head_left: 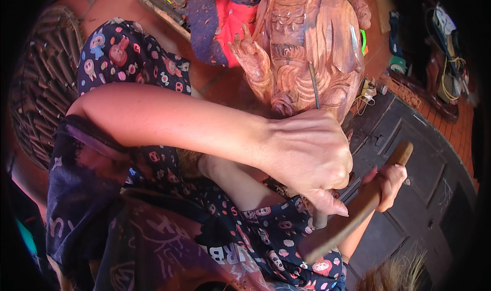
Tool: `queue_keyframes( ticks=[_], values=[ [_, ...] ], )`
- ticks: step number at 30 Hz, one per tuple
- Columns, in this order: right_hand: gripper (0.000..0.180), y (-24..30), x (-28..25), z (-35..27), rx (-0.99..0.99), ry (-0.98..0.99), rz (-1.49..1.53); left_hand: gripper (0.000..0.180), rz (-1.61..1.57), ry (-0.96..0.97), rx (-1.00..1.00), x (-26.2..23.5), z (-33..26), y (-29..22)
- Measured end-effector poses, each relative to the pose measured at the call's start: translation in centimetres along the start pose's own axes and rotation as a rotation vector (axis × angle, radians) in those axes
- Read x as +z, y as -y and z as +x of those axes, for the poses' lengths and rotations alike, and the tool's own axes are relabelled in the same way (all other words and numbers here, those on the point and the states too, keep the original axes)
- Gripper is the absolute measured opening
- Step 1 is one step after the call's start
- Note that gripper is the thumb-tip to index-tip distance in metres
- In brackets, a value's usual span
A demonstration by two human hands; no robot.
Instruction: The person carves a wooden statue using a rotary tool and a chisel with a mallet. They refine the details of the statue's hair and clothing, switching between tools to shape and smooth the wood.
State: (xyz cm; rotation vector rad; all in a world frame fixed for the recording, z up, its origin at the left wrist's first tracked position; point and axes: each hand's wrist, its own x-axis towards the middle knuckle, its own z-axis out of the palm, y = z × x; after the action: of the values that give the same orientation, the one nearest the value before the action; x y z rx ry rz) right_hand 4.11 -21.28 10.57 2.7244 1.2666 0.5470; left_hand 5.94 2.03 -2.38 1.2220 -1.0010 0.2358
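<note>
A carved reddish-brown wooden statue (312, 40) of a robed figure lies before me, its raised hand pointing left. My left hand (309, 150), reaching across from the left, is closed around a carving chisel (314, 89). The thin metal shaft runs up against the folds of the robe, and the handle's butt shows below my fist. In my right hand (392, 186) is a wooden mallet (353, 217), a long club-like bar gripped near its upper end. The mallet's broad lower part lies close beside the chisel's butt; whether they touch I cannot tell.
At left stands a round container (46, 86) packed with many rod-like tools. A shallow wooden box (169, 7) with shavings and a dark cloth with red (204, 27) lie beyond. A dark panelled board (419, 188) spreads at right, with bristles (399, 275) near the bottom.
</note>
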Motion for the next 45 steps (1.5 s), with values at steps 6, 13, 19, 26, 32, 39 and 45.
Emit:
queue_keyframes(
  ticks=[6, 13, 19, 26, 32, 39, 45],
  values=[
    [0.024, -0.7, 0.1, -0.3, -0.012, -0.05, 0.129, 0.049, -0.001, -0.042, 0.028, 0.1, 0.4, 0.2],
    [0.023, -0.6, 1.2, -0.8, 0.064, -0.056, 0.14, 0.05, -0.043, -0.101, 0.009, 0.4, 0.6, 0.5],
    [0.023, -0.5, 1.5, -1.5, 0.092, -0.071, 0.177, 0.051, -0.013, -0.06, 0.007, 0.1, 0.4, 0.7],
    [0.023, -0.4, 2.3, -2.2, 0.103, -0.17, 0.285, 0.045, 0.031, 0.008, 0.051, -1.0, 0.5, 0.7],
    [0.025, 0.3, 1.5, -2.1, 0.184, -0.032, 0.173, 0.041, 0.099, -0.032, 0.208, -1.3, 1.3, -0.2],
    [0.028, 1.2, 0.8, -1.1, 0.171, -0.051, 0.212, 0.047, -0.049, 0.032, 0.034, 0.9, -0.1, -0.5],
    [0.028, 2.4, 0.4, -0.6, 0.185, -0.007, 0.169, 0.047, -0.06, -0.014, 0.016, 0.8, 0.0, -0.5]
  ],
)
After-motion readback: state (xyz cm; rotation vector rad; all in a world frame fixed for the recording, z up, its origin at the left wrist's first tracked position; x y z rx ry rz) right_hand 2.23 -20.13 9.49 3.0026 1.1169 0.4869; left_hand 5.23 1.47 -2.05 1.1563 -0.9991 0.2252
